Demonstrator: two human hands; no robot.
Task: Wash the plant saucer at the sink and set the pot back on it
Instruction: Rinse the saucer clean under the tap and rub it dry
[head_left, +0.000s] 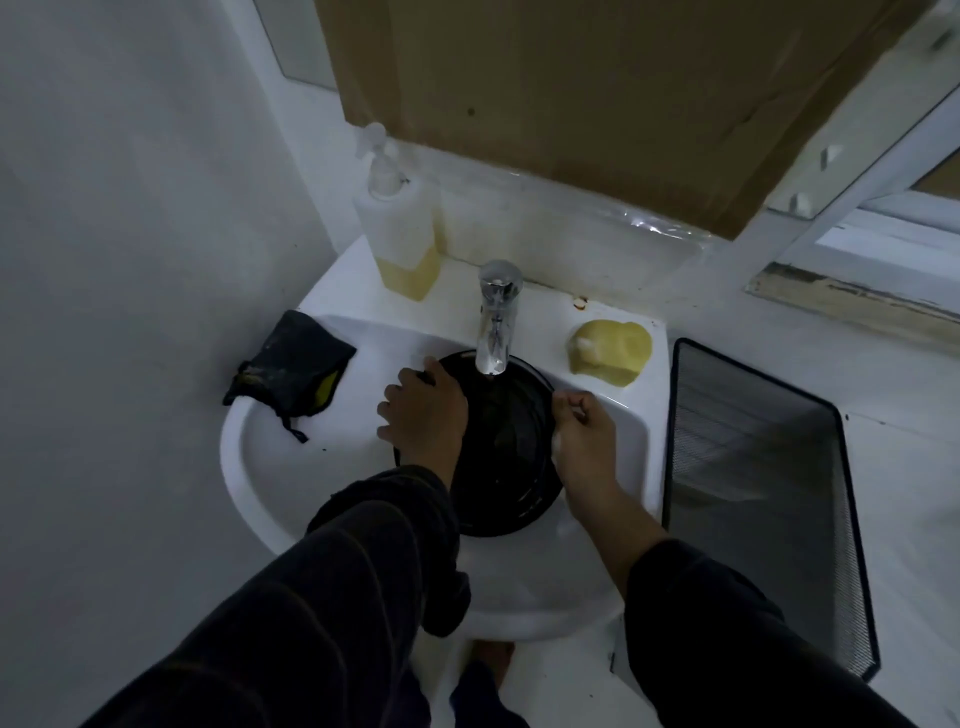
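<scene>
Both of my hands hold the dark plant saucer (506, 441) in the basin of the white sink (270, 467): my left hand (423, 410) curls its fingers over the rim at about 9 o'clock, and my right hand (584, 434) pinches the opposite rim at about 3 o'clock. Under the tap (493, 317), which stands at 12 o'clock, the saucer sits tilted, its far edge just below the spout. Whether water is running I cannot tell in this dim light.

I judge the saucer to be light, stiff plastic, and slippery once wet and soapy, so a hold on the raised rim at two opposite sides seems safest; a flat palm on the wet inside would likely slide. It should not break if it drops into the basin, though it could clatter and splash.

A soap bottle (402, 228) stands at 11 o'clock, a yellow sponge (610, 351) at 1 o'clock, a dark cloth (291, 364) at 9 o'clock. No pot is in view.
</scene>
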